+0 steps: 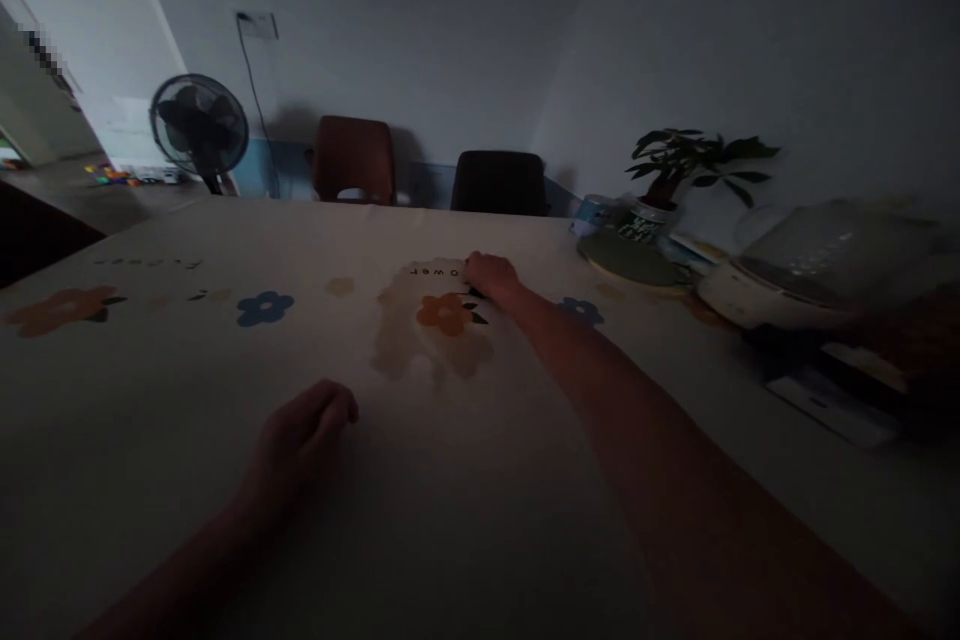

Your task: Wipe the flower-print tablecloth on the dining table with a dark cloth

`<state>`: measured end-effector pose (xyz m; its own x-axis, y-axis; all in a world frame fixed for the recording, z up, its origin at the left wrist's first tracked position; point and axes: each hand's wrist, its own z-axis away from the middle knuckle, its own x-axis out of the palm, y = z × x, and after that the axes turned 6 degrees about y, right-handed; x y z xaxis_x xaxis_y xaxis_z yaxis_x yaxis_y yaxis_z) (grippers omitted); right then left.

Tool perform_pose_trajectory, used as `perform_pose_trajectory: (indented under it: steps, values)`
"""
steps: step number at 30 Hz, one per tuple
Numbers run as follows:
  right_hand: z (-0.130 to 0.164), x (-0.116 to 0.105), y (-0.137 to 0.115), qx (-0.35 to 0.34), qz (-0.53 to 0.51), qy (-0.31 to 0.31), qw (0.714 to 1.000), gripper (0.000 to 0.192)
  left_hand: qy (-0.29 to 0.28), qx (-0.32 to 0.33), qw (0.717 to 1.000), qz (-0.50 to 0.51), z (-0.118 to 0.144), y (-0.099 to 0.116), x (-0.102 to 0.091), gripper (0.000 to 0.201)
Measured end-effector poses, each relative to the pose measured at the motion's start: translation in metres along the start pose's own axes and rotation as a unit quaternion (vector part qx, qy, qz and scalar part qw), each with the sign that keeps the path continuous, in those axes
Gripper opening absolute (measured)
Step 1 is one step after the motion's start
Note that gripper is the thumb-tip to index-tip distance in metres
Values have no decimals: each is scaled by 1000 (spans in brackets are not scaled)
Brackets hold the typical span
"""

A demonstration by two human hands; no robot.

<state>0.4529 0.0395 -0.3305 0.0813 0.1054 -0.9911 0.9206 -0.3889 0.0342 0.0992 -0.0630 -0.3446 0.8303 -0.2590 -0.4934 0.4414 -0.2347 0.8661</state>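
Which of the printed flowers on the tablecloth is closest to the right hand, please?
The orange flower, just beside the right hand; the blue flowers lie farther off.

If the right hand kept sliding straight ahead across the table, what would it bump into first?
Probably nothing on the tablecloth: the right hand points toward the far edge, where the dark chair stands beyond, though depth is unclear.

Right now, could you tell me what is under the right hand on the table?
The right hand rests closed on the flowered tablecloth, beside an orange flower print and a damp-looking patch. Anything beneath the hand is covered.
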Motion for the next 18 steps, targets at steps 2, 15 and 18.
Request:
perform_pose_trajectory:
  steps: [2, 15, 18]
  values:
    - [15, 2, 29, 30, 10, 11, 999, 39, 2, 6, 1000, -10, 0, 3, 0, 40]
    - [168, 0, 89, -63, -40, 59, 995, 45, -3, 17, 1000, 4, 3, 0, 1, 38]
    - [203, -5, 85, -118, -64, 55, 989, 44, -8, 13, 1000, -1, 5, 6, -1, 40]
